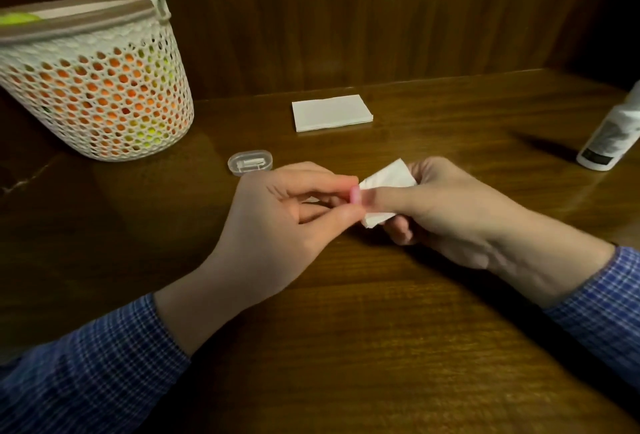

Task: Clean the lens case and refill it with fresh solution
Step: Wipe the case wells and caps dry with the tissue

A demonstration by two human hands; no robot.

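Observation:
My left hand pinches a small pink piece of the lens case between thumb and fingers; most of it is hidden. My right hand holds a folded white tissue pressed against that pink piece. Both hands hover just above the middle of the wooden table. A clear oval lid or case part lies on the table just beyond my left hand. The white solution bottle stands at the far right edge, partly cut off by the frame.
A white mesh basket with orange and green contents stands at the back left. A stack of white tissues lies at the back centre. A dark wooden wall rises behind the table.

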